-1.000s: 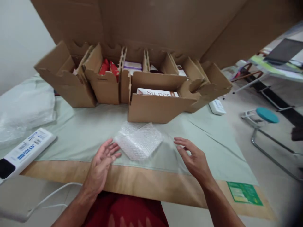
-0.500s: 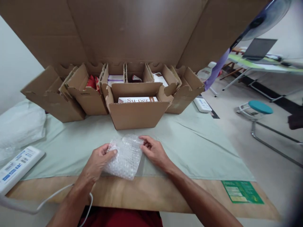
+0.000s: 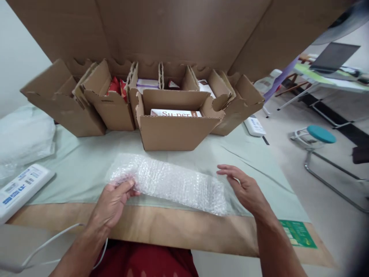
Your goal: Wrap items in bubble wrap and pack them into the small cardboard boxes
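A long strip of bubble wrap lies stretched out across the pale green cloth. Its left part is pinched by my left hand, thumb on top and fingers beneath. Off the strip's right end, my right hand hovers with fingers extended and holds nothing. Behind the strip stands a cardboard bin with a white box lettered "Su-per" inside.
Several cardboard bins line the back, one holding red packets. More bubble wrap is piled at left, above a white power strip. A green card lies at the right front edge; a teal stool stands beyond.
The folded bubble wrap has been opened out into a long strip. My right hand has let go and moved right; my left hand still holds its end.
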A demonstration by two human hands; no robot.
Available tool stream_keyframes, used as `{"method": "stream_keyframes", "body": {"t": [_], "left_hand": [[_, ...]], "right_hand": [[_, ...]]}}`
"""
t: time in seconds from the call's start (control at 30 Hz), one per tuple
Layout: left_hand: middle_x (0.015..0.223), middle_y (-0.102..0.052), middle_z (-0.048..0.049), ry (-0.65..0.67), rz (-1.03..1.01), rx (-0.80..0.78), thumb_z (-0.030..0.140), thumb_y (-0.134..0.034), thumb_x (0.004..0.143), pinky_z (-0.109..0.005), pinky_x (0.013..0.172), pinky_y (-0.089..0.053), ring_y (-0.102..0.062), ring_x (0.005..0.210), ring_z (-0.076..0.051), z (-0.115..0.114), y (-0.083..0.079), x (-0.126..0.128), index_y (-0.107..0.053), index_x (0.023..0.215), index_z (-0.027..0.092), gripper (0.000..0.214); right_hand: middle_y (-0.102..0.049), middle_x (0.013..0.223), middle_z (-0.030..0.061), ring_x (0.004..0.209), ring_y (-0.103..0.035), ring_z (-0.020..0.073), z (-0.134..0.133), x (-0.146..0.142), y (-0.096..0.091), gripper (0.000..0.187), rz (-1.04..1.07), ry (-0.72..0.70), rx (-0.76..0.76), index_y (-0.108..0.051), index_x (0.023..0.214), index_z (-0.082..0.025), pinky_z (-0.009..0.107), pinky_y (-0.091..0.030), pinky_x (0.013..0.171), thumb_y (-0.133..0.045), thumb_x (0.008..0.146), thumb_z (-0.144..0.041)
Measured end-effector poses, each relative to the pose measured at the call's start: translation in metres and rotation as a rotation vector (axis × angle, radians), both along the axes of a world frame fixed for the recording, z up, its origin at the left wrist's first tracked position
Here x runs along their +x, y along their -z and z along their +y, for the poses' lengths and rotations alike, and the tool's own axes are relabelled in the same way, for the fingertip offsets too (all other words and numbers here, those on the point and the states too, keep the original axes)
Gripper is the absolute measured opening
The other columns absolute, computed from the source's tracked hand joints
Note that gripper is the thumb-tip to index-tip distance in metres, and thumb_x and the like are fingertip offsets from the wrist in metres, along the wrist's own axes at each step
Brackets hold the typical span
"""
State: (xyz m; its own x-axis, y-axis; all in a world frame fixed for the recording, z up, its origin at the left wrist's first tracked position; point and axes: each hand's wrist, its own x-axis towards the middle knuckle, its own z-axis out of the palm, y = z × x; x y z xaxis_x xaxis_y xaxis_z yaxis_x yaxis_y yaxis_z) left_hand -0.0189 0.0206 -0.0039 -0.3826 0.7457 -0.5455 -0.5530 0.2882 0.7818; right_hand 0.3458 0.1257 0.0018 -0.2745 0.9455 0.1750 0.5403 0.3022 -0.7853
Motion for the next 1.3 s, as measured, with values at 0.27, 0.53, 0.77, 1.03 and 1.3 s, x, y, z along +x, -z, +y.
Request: {"method": "stream_keyframes", "body": {"t": [0.27,0.53,0.77,1.03,1.3], "left_hand": [[0.061,-0.068,-0.0008,0.180,0.496,-0.074,0.055,-0.082,0.065,-0.033,0.070,-0.050,-0.063,0.064,-0.019,-0.009,0.013,0.001,-0.075,0.068,0.018,0.038],[0.048,-0.055,-0.0014,0.263,0.790,-0.052,0.066,-0.067,0.074,-0.033,0.065,-0.043,-0.055,0.059,-0.021,-0.017,0.000,-0.006,-0.050,0.038,0.026,0.056],[0.051,-0.059,-0.0031,0.551,0.651,-0.019,0.080,-0.061,0.074,-0.035,0.073,-0.045,-0.058,0.063,-0.023,-0.024,0.006,-0.008,-0.057,0.041,0.025,0.064],[0.064,-0.073,-0.0071,0.905,0.399,0.042,0.071,-0.062,0.081,-0.036,0.084,-0.052,-0.070,0.075,-0.025,-0.041,0.001,-0.016,-0.069,0.049,0.025,0.057],[0.082,-0.078,-0.0089,0.777,0.122,-0.204,0.081,-0.064,0.074,-0.034,0.071,-0.056,-0.069,0.065,-0.021,-0.073,0.012,-0.011,-0.076,0.084,0.020,0.062]], "right_hand": [[-0.074,0.122,0.0070,0.115,-0.068,0.0266,-0.049,-0.077,-0.009,0.025,-0.146,-0.305,0.068,-0.071,0.117,-0.028,0.047,-0.055,0.100,-0.067,0.093,-0.033],[-0.077,0.115,0.0061,0.108,-0.069,0.0264,-0.035,-0.103,0.016,0.020,-0.157,-0.448,-0.121,-0.077,0.090,-0.026,0.048,-0.050,0.098,-0.059,0.098,-0.033],[-0.077,0.092,0.0047,0.088,-0.070,0.0208,-0.021,-0.082,-0.016,0.027,0.038,-0.336,-0.423,-0.074,0.083,-0.022,0.034,-0.052,0.082,-0.062,0.094,-0.043],[-0.069,0.068,0.0020,0.064,-0.063,0.0162,0.026,-0.085,-0.029,0.032,0.053,-0.231,-0.425,-0.060,0.072,-0.020,0.030,-0.050,0.066,-0.056,0.093,-0.045],[-0.078,0.092,0.0036,0.082,-0.068,0.0208,0.076,-0.135,-0.021,0.020,-0.619,-0.410,0.053,-0.074,0.091,-0.023,0.030,-0.042,0.071,-0.056,0.097,-0.025]]}}
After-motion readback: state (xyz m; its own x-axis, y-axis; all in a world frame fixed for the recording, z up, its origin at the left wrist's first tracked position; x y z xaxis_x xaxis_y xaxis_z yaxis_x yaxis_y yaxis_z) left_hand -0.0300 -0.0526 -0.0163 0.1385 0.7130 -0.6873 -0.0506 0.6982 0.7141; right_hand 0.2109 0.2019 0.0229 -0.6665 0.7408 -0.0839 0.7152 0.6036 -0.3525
